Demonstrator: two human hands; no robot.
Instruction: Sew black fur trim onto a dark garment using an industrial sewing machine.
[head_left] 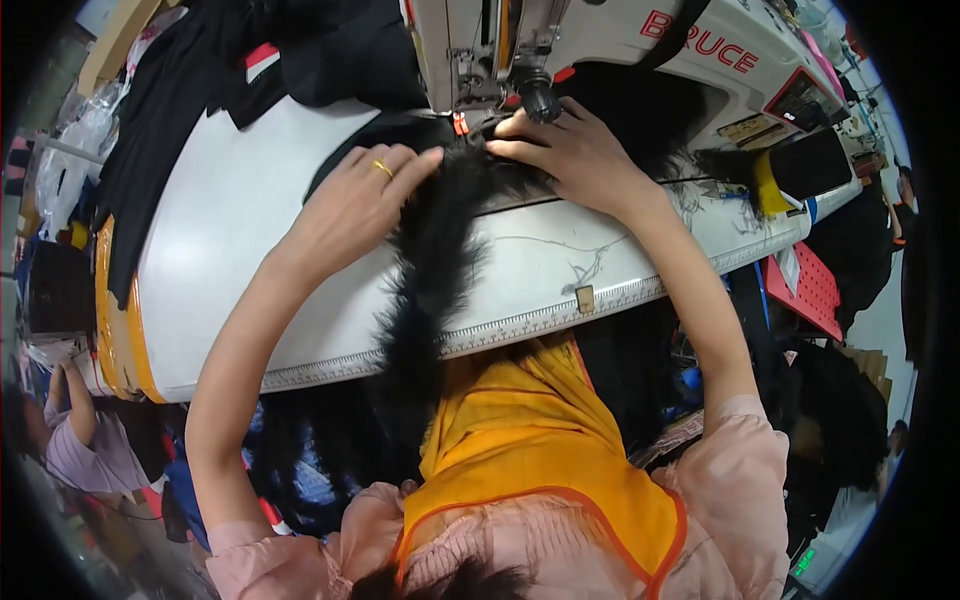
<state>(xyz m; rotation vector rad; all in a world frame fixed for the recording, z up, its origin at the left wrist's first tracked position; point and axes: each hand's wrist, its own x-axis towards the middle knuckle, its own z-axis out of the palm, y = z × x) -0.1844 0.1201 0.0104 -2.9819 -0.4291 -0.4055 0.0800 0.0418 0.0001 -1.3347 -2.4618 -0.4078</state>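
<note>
At the sewing machine's needle area (462,122), my left hand (365,205), with a gold ring, has its fingers curved and close together on a strip of black fur trim (425,280); its thumb is hidden. The fur runs from under the presser foot down over the front edge of the white table. My right hand (570,160) rests right of the needle, fingers apart on dark material, tips partly behind the machine's black knob (540,98). Black fabric (350,60) lies behind my left hand.
A ruler strip (500,335) lines the table's front edge. The machine body (730,110) stands back right, near a yellow-and-black object (775,180) and a red perforated board (805,290). Cardboard (130,340) edges the table's left end, where a co-worker (85,450) in lavender is partly visible.
</note>
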